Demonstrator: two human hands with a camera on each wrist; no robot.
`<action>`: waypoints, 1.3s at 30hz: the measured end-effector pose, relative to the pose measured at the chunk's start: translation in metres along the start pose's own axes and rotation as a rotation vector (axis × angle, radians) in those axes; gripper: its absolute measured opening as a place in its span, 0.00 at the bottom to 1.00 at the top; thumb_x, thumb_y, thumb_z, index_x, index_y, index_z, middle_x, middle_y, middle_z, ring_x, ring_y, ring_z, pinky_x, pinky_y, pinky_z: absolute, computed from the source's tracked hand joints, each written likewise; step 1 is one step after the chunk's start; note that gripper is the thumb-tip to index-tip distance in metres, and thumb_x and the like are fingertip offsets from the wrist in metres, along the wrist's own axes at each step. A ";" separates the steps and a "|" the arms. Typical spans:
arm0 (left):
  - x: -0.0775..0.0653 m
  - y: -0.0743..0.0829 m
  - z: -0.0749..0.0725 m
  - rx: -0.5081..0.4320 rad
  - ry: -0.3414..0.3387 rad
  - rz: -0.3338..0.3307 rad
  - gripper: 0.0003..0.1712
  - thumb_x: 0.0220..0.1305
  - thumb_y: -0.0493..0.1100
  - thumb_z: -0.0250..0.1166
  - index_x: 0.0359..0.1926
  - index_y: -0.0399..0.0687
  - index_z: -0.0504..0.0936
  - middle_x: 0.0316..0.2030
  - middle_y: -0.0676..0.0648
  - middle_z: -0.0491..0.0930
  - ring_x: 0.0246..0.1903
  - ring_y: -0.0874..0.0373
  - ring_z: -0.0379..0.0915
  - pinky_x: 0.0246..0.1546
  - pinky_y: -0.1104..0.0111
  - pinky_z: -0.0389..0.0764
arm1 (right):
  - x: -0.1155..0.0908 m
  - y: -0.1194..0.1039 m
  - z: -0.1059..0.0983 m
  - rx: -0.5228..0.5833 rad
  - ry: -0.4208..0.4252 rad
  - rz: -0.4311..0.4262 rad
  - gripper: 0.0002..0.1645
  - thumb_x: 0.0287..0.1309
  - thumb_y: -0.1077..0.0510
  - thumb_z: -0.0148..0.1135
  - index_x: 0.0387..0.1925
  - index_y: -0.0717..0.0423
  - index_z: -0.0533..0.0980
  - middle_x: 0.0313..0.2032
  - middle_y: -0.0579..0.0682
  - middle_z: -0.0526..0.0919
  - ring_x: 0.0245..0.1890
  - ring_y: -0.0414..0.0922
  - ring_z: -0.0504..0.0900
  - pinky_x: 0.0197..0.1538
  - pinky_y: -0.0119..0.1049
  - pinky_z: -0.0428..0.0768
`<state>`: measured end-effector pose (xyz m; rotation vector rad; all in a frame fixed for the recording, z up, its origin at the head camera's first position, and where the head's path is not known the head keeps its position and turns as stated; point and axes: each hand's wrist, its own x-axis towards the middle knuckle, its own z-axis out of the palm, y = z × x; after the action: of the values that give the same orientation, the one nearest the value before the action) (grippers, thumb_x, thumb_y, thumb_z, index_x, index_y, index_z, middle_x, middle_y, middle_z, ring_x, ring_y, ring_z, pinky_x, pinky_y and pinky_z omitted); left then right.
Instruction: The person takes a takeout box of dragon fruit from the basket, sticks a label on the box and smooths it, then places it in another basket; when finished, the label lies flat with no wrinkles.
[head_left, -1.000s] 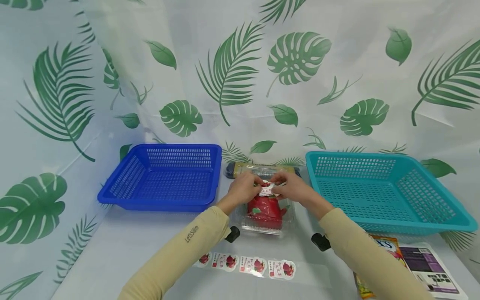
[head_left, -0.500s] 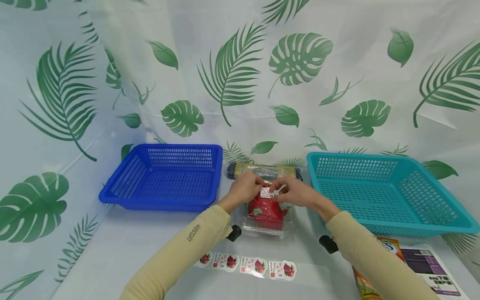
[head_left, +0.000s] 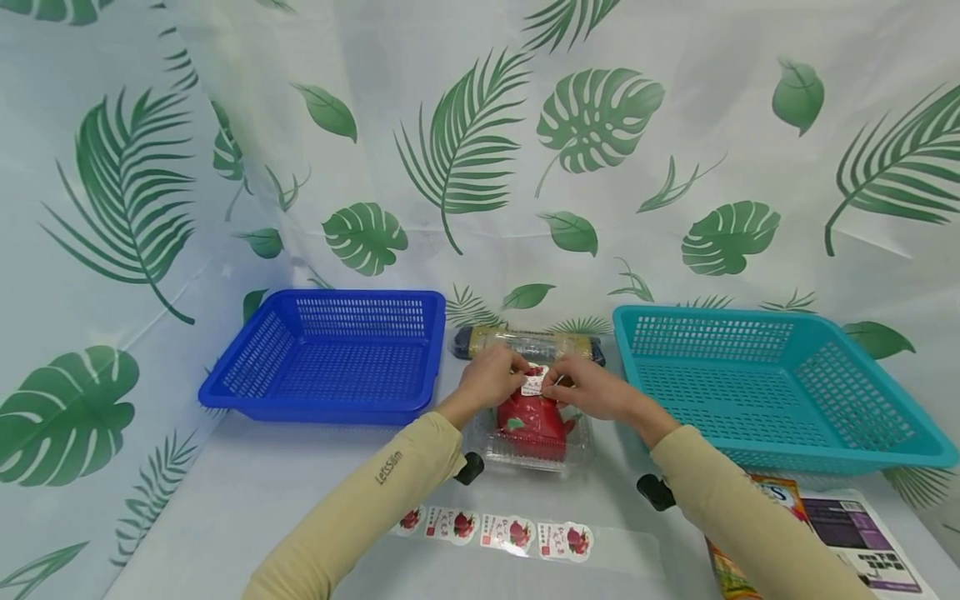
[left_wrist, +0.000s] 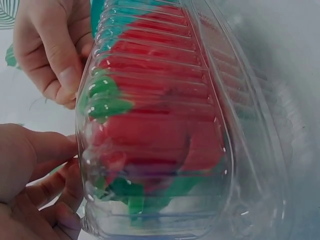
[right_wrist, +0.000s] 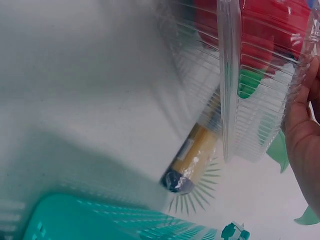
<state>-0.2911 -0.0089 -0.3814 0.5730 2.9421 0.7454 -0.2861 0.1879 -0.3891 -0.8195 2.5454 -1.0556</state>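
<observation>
A clear plastic clamshell box (head_left: 498, 454) lies in the middle of the table. Inside is a red fruit (head_left: 531, 427) with green tips, which looks like a dragon fruit. On the lid is a small white sticker (head_left: 533, 384) with a red fruit print. My left hand (head_left: 487, 379) pinches its left edge with thumb and fingers. From the other side, my right hand (head_left: 592, 388) pinches the right edge, thumb and index finger together. The fingertips of both hands meet the lid in the left wrist view, where the box (left_wrist: 250, 150) fills most of the picture; the sticker is hidden there.
A blue basket (head_left: 322, 408) stands left, a teal basket (head_left: 750, 454) right. Behind the box lies a dark-and-yellow wrapped package (head_left: 585, 343). A strip of stickers (head_left: 508, 533) lies in front. Snack bag (head_left: 731, 575) and purple-white packet (head_left: 847, 529) sit at the right.
My right hand moved slightly right off the sticker with fingers spread, then came back to its right edge. The sticker now lies flatter on the lid. My left hand has hardly moved.
</observation>
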 end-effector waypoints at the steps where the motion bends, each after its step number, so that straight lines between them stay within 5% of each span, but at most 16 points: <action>1: 0.000 0.000 0.000 0.001 -0.001 -0.001 0.11 0.65 0.40 0.64 0.47 0.50 0.88 0.41 0.49 0.78 0.38 0.59 0.71 0.31 0.70 0.73 | 0.000 -0.001 0.000 0.006 -0.002 -0.002 0.08 0.70 0.60 0.55 0.37 0.60 0.78 0.36 0.51 0.78 0.36 0.44 0.80 0.42 0.41 0.81; 20: 0.002 0.000 0.002 -0.018 0.001 -0.006 0.13 0.67 0.36 0.60 0.46 0.51 0.89 0.43 0.49 0.80 0.37 0.59 0.72 0.29 0.71 0.72 | -0.003 -0.003 -0.003 0.238 0.037 0.104 0.13 0.73 0.56 0.52 0.48 0.63 0.70 0.47 0.61 0.71 0.45 0.54 0.77 0.49 0.48 0.81; 27: 0.003 -0.001 0.002 -0.051 0.001 -0.021 0.14 0.68 0.37 0.58 0.46 0.50 0.89 0.40 0.50 0.83 0.26 0.61 0.70 0.23 0.72 0.68 | -0.002 -0.004 -0.002 0.138 -0.004 0.108 0.11 0.71 0.56 0.55 0.44 0.61 0.75 0.41 0.55 0.77 0.40 0.48 0.79 0.50 0.50 0.80; 39: -0.003 0.001 0.003 -0.036 -0.008 -0.034 0.11 0.63 0.46 0.68 0.44 0.51 0.89 0.38 0.50 0.74 0.34 0.59 0.68 0.27 0.70 0.71 | 0.000 -0.004 -0.001 0.164 0.055 0.217 0.15 0.70 0.54 0.55 0.48 0.61 0.78 0.42 0.54 0.80 0.38 0.47 0.80 0.51 0.52 0.79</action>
<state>-0.2878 -0.0076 -0.3832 0.5209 2.9166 0.7889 -0.2847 0.1857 -0.3856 -0.4653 2.4825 -1.2087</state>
